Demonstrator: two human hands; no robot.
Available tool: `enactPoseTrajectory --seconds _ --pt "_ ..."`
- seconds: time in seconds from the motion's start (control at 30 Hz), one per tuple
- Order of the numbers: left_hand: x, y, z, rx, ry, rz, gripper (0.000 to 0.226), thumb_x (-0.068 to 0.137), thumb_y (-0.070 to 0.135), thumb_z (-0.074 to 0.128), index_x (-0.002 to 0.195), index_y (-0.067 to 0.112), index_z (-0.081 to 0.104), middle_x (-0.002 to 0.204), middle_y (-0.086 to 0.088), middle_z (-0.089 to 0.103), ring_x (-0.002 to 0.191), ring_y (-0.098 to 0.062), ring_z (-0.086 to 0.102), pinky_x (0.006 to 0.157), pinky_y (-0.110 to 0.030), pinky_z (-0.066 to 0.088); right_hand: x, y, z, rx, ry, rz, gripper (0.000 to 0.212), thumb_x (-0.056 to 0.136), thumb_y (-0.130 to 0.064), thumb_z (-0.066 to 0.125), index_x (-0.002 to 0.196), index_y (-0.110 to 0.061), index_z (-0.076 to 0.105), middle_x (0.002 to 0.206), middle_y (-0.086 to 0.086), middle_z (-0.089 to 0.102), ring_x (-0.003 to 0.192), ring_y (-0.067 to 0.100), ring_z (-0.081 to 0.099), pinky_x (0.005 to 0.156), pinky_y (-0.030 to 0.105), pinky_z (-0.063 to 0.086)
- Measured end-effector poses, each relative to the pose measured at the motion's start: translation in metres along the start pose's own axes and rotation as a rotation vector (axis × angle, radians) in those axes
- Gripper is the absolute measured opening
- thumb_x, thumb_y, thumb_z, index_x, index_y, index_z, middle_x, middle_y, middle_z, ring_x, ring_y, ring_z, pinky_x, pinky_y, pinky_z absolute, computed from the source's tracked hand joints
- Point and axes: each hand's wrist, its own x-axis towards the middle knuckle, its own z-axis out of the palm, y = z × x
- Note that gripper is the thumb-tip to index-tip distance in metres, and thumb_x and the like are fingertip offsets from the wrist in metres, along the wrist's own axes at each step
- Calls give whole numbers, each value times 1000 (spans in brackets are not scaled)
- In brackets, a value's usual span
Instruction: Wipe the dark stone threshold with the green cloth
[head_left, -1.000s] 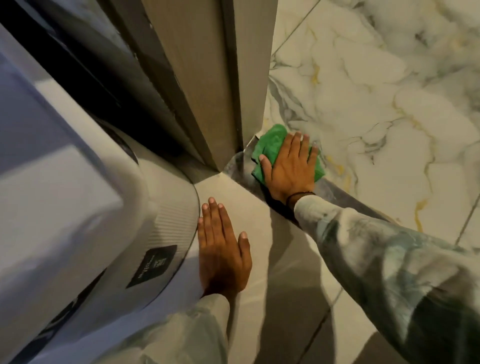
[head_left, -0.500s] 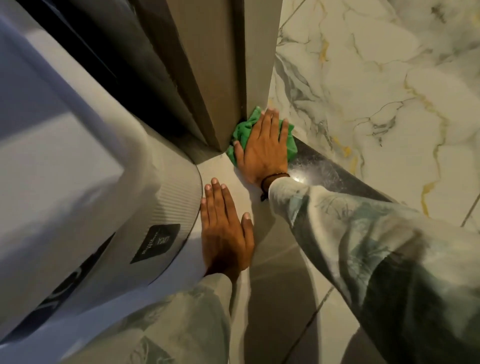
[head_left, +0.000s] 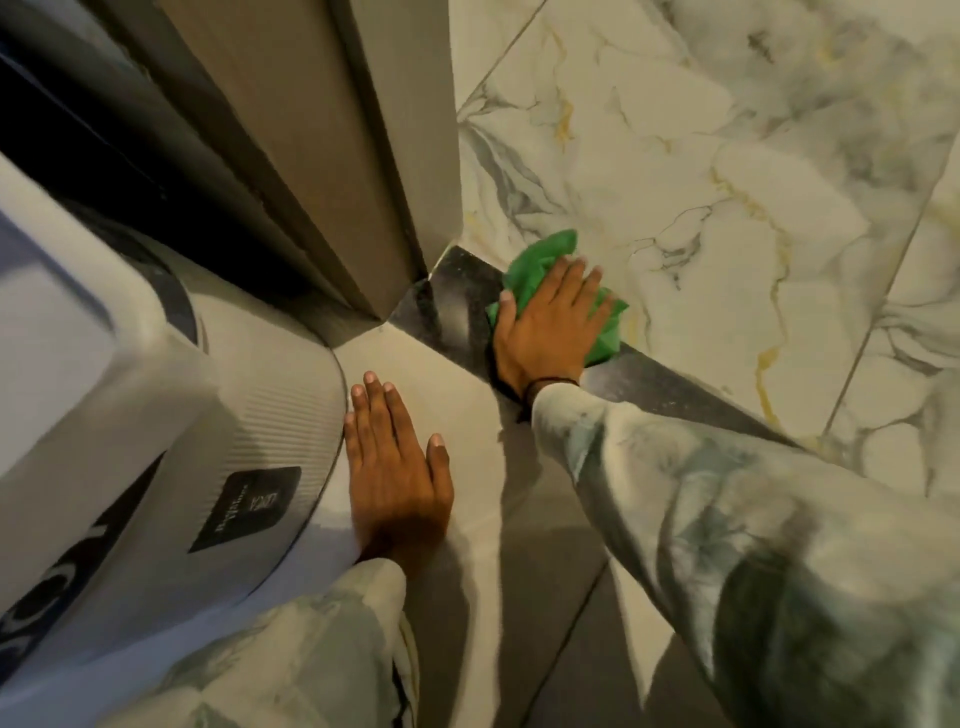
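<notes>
Under the flat, spread right hand (head_left: 550, 322), the crumpled green cloth (head_left: 545, 260) covered the dark stone threshold (head_left: 457, 301); dusty streaks beside it suggested wiping remained. The left hand (head_left: 395, 467) lay spread on the floor.

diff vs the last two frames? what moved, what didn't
The right hand slid the green cloth in to the door frame's foot, then back out along the dark stone threshold. It is pressed flat on the cloth throughout. The left hand stayed flat on the floor tile.
</notes>
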Motion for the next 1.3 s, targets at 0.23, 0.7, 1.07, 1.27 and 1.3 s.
enactPoseTrajectory --seconds 0.23,0.7,1.07,1.27,1.3 --pt "2 12 -9 -10 -96 44 79 107 45 28 168 -3 12 177 -25 6 165 -42 7 135 -54 8 -62 110 0 -71 34 -375 73 102 -59 29 159 -13 32 168 8 28 157 29 21 128 52 13" --pt "-13 39 13 27 -1 65 82 108 56 13 169 2 6 178 -24 9 165 -42 11 135 -47 1 -104 190 -4 -12 136 56 68 103 -50 35 160 -13 32 168 4 30 157 24 22 128 50 14" --pt "-12 38 15 -33 18 47 84 107 57 16 168 1 6 177 -24 9 164 -43 11 135 -53 8 -148 246 8 6 249 216 66 102 -48 37 160 -17 29 166 5 33 155 24 27 129 47 16" --pt "-10 34 22 -38 41 43 82 107 56 20 169 6 1 178 -22 8 165 -42 11 134 -50 5 -71 243 -15 187 317 915 68 104 -46 32 160 -7 29 167 11 31 157 28 23 127 49 10" --pt "-10 34 23 -41 41 51 82 107 56 19 169 7 0 178 -21 7 165 -41 10 134 -47 1 -76 236 -11 144 302 708 67 104 -46 35 159 -7 32 166 11 34 156 29 27 126 50 13"
